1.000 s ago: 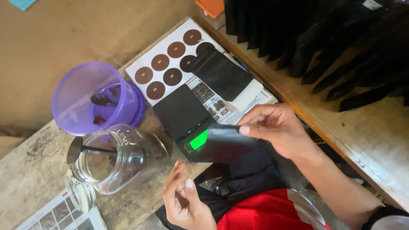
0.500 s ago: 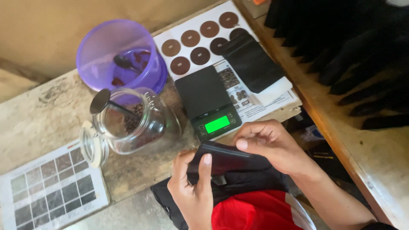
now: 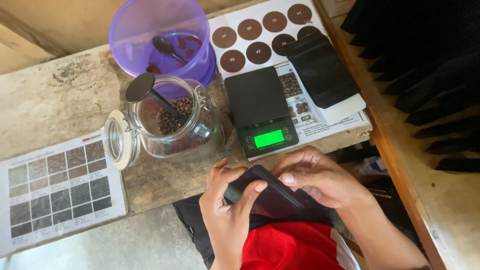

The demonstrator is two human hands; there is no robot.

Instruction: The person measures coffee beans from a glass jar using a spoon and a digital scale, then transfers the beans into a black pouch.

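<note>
Left hand (image 3: 227,205) is gripping the near end of a small black pouch (image 3: 267,197), thumb lying across its face, fingers curled underneath. Right hand (image 3: 317,175) is pinching the pouch's upper edge, fingertips pressing along the top strip. Pouch is sitting between both hands, held over the lap just off the front edge of the counter (image 3: 60,100), not touching it.

Pouch is looking flat, thin and floppy, likely very light and a bit slick; best hold is probably along the stiffer top edge and side seams, since the middle would be buckling under a squeeze.

On the counter just beyond the hands, a black digital scale (image 3: 260,107) is showing a lit green display. Left of it an open glass jar (image 3: 172,120) is holding coffee beans with a dark scoop (image 3: 147,92) standing in it, hinged lid hanging off to the side. Behind the jar a purple plastic tub (image 3: 160,35) is holding a spoon. A second black pouch (image 3: 322,67) is lying flat on a printed chart with brown circles (image 3: 250,37). A grey swatch card (image 3: 57,187) is lying at far left.
</note>
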